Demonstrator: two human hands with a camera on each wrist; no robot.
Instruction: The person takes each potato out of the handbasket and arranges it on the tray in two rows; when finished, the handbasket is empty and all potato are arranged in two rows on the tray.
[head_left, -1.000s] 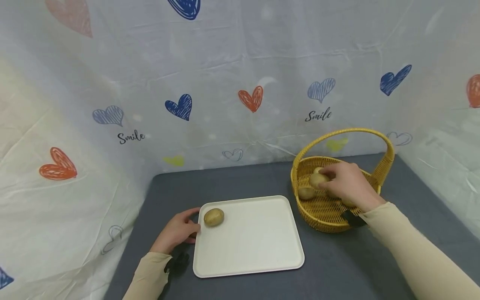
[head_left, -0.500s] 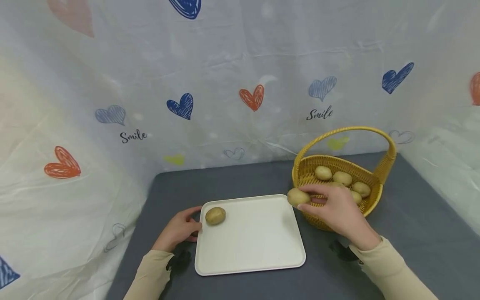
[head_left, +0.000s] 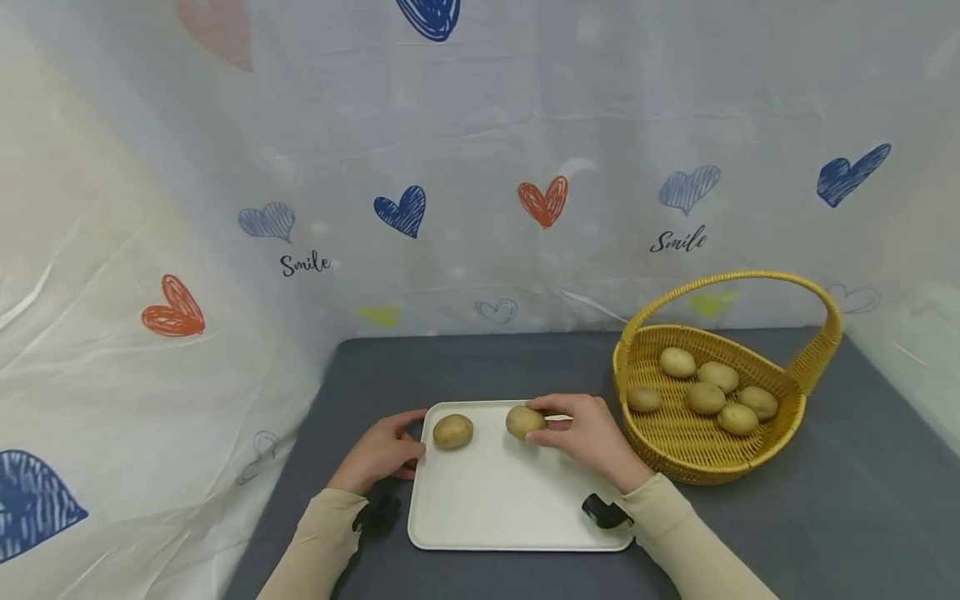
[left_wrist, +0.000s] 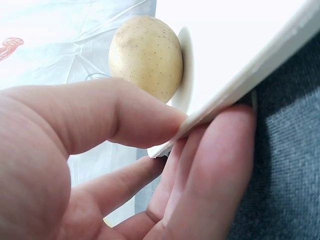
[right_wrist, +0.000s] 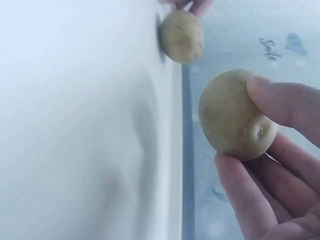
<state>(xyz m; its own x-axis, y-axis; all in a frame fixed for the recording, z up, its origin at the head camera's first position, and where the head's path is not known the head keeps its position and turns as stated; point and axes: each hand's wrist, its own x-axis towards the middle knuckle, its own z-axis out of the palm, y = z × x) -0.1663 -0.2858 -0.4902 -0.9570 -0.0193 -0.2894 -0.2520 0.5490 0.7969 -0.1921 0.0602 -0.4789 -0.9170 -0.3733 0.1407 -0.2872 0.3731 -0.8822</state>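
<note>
A white tray (head_left: pixel 487 508) lies on the dark tabletop, with one potato (head_left: pixel 453 432) at its back left corner. My left hand (head_left: pixel 384 454) pinches the tray's left edge; in the left wrist view the thumb (left_wrist: pixel 150 122) is on top and fingers are underneath. My right hand (head_left: pixel 588 433) holds a second potato (head_left: pixel 525 422) by its fingertips over the back of the tray. In the right wrist view this held potato (right_wrist: pixel 235 115) sits between thumb and fingers, apart from the tray surface, which shows a shadow.
A yellow woven basket (head_left: pixel 675 446) with a tall handle (head_left: pixel 738 275) stands right of the tray and holds several potatoes (head_left: pixel 705 398). Behind the table (head_left: pixel 420 367) hangs a white sheet (head_left: pixel 465 125) printed with hearts. Black wrist cameras are strapped at both cuffs.
My right hand has lifted a potato out of the basket and carried it left over the tray. The left hand stays at the tray edge. The head view has shifted slightly.
</note>
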